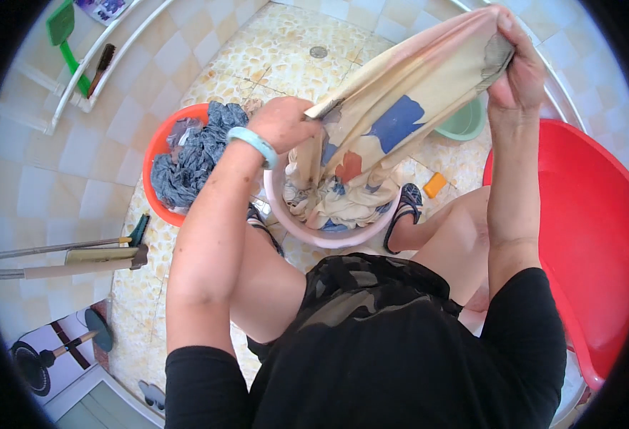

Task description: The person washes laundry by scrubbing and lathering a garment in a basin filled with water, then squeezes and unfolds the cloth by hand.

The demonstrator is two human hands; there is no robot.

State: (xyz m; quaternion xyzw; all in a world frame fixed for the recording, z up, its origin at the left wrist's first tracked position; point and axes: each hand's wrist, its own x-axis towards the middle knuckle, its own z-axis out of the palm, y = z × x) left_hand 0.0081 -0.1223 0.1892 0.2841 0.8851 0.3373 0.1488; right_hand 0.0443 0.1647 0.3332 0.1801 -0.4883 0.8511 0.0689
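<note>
A wet cream cloth with blue and rust-coloured patches stretches up out of a pale pink basin between my feet. My right hand grips one end of it, raised high at the upper right. Lower down, my left hand, with a pale bangle on the wrist, is closed on the cloth's edge above the basin's left side. The rest of the cloth lies bunched inside the basin. Any water beneath it is hidden by the folds.
Left of the basin, an orange-red tub holds crumpled grey-blue laundry. An orange bar lies near my right foot. Behind the cloth sits a green basin. A large red tub stands at right, brush handles at left.
</note>
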